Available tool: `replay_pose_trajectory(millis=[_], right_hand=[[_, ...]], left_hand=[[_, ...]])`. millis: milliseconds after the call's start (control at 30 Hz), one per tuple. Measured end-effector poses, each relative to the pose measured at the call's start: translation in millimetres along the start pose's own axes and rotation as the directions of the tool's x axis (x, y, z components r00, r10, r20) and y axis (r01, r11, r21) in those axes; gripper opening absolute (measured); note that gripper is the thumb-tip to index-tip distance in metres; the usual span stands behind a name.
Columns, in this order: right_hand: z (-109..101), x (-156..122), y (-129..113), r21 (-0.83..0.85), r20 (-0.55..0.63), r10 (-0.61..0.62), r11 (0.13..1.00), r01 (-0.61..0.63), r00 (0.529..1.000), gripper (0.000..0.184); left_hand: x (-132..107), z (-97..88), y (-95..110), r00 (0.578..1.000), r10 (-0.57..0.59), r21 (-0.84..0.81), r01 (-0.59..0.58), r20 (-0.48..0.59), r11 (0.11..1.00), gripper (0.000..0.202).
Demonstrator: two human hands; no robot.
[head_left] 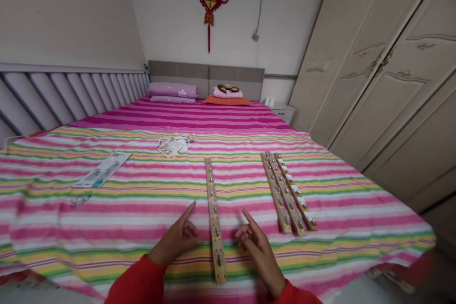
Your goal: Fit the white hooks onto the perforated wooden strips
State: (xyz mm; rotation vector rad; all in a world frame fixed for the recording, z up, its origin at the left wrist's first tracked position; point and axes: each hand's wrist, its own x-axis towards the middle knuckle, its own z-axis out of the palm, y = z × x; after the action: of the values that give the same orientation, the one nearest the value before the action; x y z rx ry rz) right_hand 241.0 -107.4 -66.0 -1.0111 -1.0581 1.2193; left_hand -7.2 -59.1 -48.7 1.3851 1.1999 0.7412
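Observation:
A long wooden strip with a row of small metal fittings lies lengthwise on the striped sheet in front of me. To its left hovers my left hand, index finger stretched forward and the other fingers curled, holding nothing. My right hand mirrors it on the strip's other side, index finger out and nothing in its grasp. Neither hand appears to touch the strip. Farther right, two similar wooden strips lie side by side, with a third strip bearing white round pieces along it.
The bed's striped sheet carries a pile of plastic packets or papers, a printed sheet and a tangle of thin wire-like loops. Pillows lie by the headboard. A wardrobe stands right; a railing runs left.

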Motion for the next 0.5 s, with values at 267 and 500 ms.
replay_pose_trajectory(millis=[267,500], right_hand=[[24,-31,-81,-0.324,-0.027,-0.506,0.82,0.471,0.862,0.078],[30,-10,-81,-0.441,-0.059,-0.379,0.84,0.317,0.923,0.079]], left_hand=[[-46,29.5,76,0.873,0.437,0.204,-0.397,-0.218,0.895,0.118],[-42,37.7,81,0.839,0.371,0.123,-0.351,-0.397,0.928,0.105]])
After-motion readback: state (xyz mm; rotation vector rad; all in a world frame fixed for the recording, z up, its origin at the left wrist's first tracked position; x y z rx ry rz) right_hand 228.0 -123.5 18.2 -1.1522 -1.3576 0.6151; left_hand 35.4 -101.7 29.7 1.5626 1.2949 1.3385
